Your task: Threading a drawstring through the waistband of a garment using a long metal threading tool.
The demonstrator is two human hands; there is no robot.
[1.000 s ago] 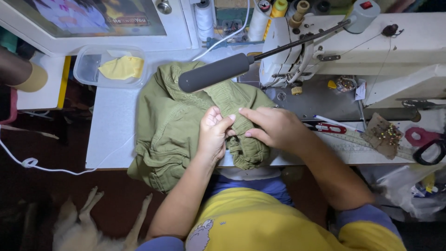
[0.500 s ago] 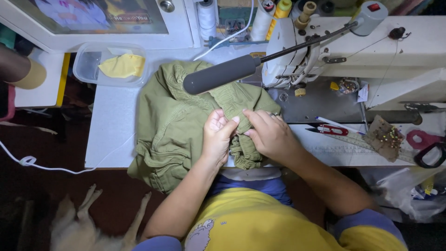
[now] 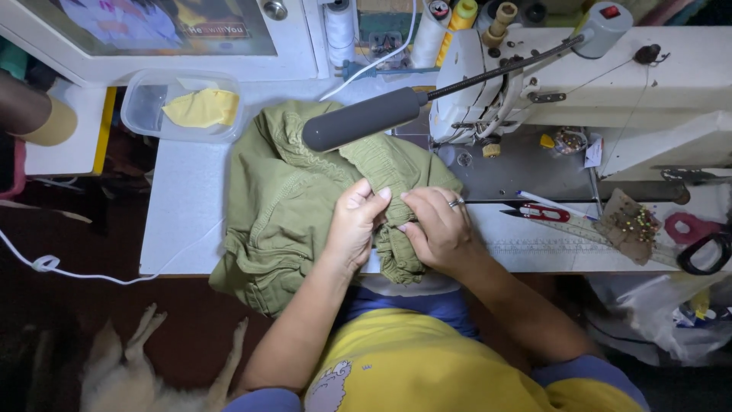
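**Both hands pinched on a gathered fold of green cloth**

Where the two hands met at the near edge of the white sewing table (image 3: pixel 183 221), they gripped one bunched fold of the olive-green cotton garment (image 3: pixel 282 214). The left hand (image 3: pixel 352 229) was clenched on the fold from its left, thumb and fingertips pressing the cloth; the right hand (image 3: pixel 438 229), a ring on one finger, pinched the same ridge from the other side, the two nearly touching. Most of the garment lay spread to the left of the grip, with one part hanging over the table's near edge below it.

By its look, the cloth was soft, limp and light: it creased and gathered freely, so it would sag wherever unsupported. It seemed neither slippery nor fragile. The elasticated, puckered band seemed the firmest place to hold, since seams give more purchase than loose fabric.

Just beyond the grip hung a dark grey cylindrical lamp head (image 3: pixel 362 120) on a thin arm. Farther off and to the left stood a clear plastic tub (image 3: pixel 137 107) holding a folded piece of yellow cloth (image 3: pixel 202 107). Right of the grip sat a brown pincushion (image 3: pixel 633 225) studded with coloured pins, and behind it the white sewing machine (image 3: pixel 656 84).
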